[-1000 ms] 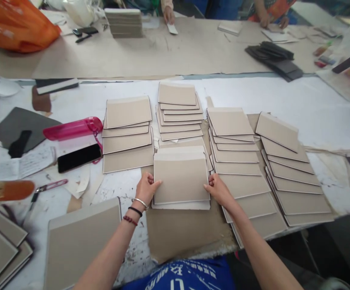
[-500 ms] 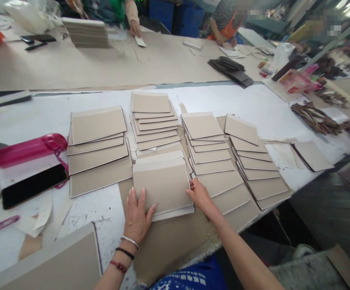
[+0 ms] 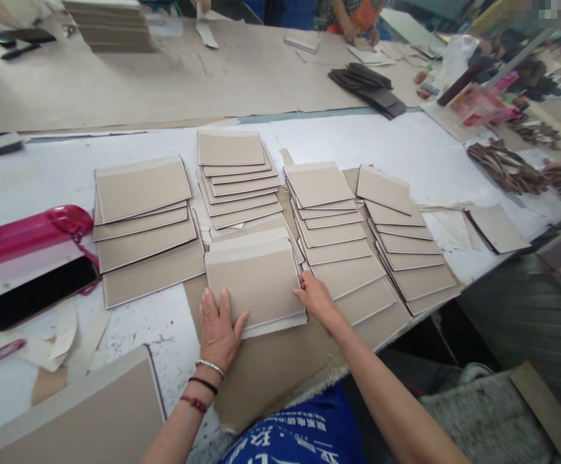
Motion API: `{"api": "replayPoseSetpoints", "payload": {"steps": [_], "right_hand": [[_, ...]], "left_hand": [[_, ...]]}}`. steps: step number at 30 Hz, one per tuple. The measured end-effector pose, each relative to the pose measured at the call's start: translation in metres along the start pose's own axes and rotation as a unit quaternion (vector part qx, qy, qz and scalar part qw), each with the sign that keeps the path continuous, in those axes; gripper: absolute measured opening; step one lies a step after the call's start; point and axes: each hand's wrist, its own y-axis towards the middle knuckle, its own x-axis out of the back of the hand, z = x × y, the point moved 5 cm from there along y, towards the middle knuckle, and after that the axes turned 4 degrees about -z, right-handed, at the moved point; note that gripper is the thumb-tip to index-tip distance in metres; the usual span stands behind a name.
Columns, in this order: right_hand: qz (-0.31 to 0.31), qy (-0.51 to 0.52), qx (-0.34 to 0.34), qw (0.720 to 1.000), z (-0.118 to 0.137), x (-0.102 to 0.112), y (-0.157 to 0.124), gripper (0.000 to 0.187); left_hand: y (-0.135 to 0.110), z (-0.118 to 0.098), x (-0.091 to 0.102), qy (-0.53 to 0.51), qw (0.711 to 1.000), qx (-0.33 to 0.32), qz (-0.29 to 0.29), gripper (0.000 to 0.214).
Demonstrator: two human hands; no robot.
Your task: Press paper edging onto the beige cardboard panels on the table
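Observation:
Directly before me lies a small pile of beige rectangular panels (image 3: 251, 283), pale strips showing along its top and bottom edges. My left hand (image 3: 220, 328) rests flat on the lower left corner of the pile, fingers spread. At the right edge, my right hand (image 3: 315, 296) has its fingers curled in, thumb and forefinger pinching the panel's side; the fingertips are partly hidden. Fanned rows of similar panels surround the pile: one row (image 3: 147, 238) to the left, another (image 3: 232, 151) behind, and two more, a near row (image 3: 341, 251) and a far row (image 3: 413, 258), to the right.
A black phone (image 3: 43, 293) and a pink case (image 3: 29, 235) lie at left. A larger beige panel (image 3: 82, 412) occupies the near left corner. Across the table are dark strips (image 3: 367, 87), a tall stack (image 3: 109, 26) and co-workers' hands. Brown strips (image 3: 505, 167) lie far right.
The view has tipped downward a little, so the table's things sit higher in it. Both my hands stay on the same pile. A co-worker's hand at the back has shifted with a white piece.

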Motion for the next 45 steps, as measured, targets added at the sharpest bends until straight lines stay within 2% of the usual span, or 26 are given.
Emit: {"api": "replayPoseSetpoints", "payload": {"steps": [6, 14, 19, 23, 26, 29, 33, 45], "right_hand": [[0.0, -0.03, 0.004, 1.0, 0.001, -0.001, -0.002, 0.017], [-0.003, -0.094, 0.014, 0.995, 0.004, -0.006, -0.003, 0.014], [0.034, -0.067, 0.021, 0.997, -0.001, -0.003, 0.003, 0.009], [0.063, -0.05, 0.04, 0.996, -0.006, 0.0, 0.002, 0.017], [0.077, -0.02, 0.085, 0.993, -0.011, -0.004, -0.007, 0.034], [0.067, 0.002, 0.125, 0.99, -0.016, -0.011, -0.018, 0.05], [0.048, -0.032, 0.137, 0.989, -0.02, -0.019, -0.024, 0.063], [0.047, -0.088, 0.164, 0.981, -0.022, -0.028, -0.023, 0.061]], "left_hand": [[0.001, 0.001, -0.001, 0.005, 1.0, 0.017, 0.019, 0.067], [0.0, -0.006, 0.003, 0.068, 0.997, 0.04, 0.017, 0.063], [0.0, -0.007, 0.003, 0.07, 0.996, 0.044, 0.025, 0.069], [0.0, -0.009, 0.002, 0.063, 0.997, 0.047, 0.009, 0.085], [0.0, -0.011, 0.003, 0.07, 0.996, 0.05, 0.007, 0.085], [0.001, -0.012, 0.004, 0.061, 0.996, 0.059, 0.011, 0.084], [0.002, -0.012, 0.004, 0.051, 0.996, 0.068, 0.022, 0.084], [0.001, -0.013, 0.002, 0.076, 0.995, 0.063, 0.02, 0.084]]}}
